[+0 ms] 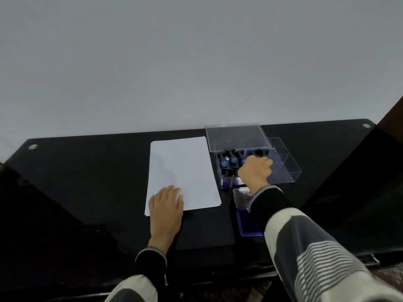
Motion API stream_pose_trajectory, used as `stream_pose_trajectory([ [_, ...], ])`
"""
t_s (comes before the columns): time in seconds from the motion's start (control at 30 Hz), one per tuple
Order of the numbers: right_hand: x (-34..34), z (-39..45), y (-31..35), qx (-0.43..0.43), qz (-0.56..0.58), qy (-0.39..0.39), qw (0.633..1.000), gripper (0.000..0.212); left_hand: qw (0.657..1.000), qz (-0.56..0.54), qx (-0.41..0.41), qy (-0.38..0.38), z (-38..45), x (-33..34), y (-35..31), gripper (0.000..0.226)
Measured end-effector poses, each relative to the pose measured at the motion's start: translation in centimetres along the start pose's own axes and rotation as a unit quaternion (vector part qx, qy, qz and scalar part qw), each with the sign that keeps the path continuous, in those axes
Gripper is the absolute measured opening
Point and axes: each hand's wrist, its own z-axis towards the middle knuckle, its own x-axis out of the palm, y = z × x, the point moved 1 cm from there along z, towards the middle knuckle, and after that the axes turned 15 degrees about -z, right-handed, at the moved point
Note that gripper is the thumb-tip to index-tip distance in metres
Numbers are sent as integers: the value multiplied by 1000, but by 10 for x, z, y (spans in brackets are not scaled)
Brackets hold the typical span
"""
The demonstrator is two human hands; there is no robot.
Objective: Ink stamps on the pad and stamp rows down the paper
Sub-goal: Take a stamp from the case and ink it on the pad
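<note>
1. Stamps (229, 163) sit in the clear case (283, 168) near the table's (87, 182) far edge, right of the paper (185, 166), whose long axis runs away from me.
2. My right hand (255, 173) is curled inside the case; I cannot tell whether it grips a stamp.
3. My left hand (166, 205) lies flat and open on the paper's near left corner.
4. The ink pad (248, 223) lies open just nearer than the case, under my right wrist, so I judge the right hand serves both.

**One head-worn view, looking forward and down**

A single wide-angle camera sits on the person's head, facing forward and down over the black worktop (87, 171). It is close enough to fill the lower frame; bare wall (196, 62) fills the upper half.
</note>
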Motion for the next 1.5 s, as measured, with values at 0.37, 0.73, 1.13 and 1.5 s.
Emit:
stream_pose_trajectory([
  [0.37, 26, -63, 14, -95, 392, -139, 904, 20, 976, 12, -200, -90, 2, -8, -2, 54],
  [0.73, 51, -106, 27, -146, 305, -75, 938, 20, 960, -34, -258, -101, 7, -22, -4, 47],
  [1.13, 67, -92, 34, -125, 308, 7, 943, 26, 904, -129, -405, 55, 54, -48, 4, 44],
  [1.5, 66, -102, 20, -155, 359, 2, 920, 12, 925, -168, -334, 73, 27, -60, -13, 30],
])
